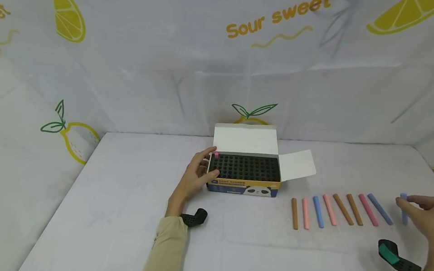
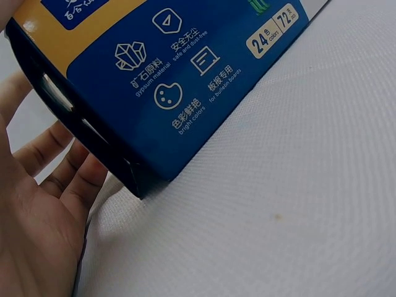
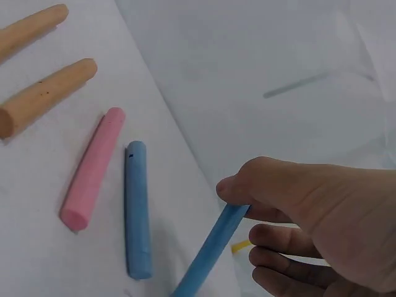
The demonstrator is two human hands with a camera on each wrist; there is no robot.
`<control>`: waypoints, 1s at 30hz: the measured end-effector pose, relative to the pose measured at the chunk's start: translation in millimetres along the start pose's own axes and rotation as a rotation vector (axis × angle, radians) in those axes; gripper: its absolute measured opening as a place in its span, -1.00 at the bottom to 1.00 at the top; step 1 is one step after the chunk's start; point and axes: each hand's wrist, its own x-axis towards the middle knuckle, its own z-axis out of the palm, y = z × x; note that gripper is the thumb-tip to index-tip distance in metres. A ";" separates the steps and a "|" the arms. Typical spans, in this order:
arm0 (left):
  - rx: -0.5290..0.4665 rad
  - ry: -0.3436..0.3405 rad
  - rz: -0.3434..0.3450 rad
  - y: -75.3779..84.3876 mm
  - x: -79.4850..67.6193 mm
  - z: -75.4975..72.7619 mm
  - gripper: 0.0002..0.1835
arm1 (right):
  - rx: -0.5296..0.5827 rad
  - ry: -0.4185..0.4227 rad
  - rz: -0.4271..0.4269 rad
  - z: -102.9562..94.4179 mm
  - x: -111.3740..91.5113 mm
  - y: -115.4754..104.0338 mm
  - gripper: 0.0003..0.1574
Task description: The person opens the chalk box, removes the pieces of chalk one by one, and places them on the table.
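Observation:
An opened box of chalk (image 1: 243, 187) with a panda on its front stands at the back middle of the table, a black holed insert inside. One pink chalk stick (image 1: 216, 154) pokes up in the insert's back left corner. My left hand (image 1: 194, 176) grips the box's left end, thumb over the front edge. At the far right, my right hand (image 1: 433, 214) pinches a blue chalk stick (image 3: 213, 250) near its upper end between thumb and fingers. Left of it lies another blue chalk stick (image 3: 138, 210), beside a dark pink one (image 3: 93, 170).
More chalk sticks in brown (image 1: 294, 213), pink (image 1: 305, 213) and blue (image 1: 318, 211) form a spaced row right of the box. The box's white lid (image 1: 246, 139) stands up at the back, and a side flap (image 1: 299, 164) sticks out right. A printed cloth wall rises behind the table.

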 end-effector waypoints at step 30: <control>0.002 -0.009 -0.004 1.0 0.2 -0.2 -0.23 | 0.188 -0.011 0.102 40.9 1.8 -3.1 -0.33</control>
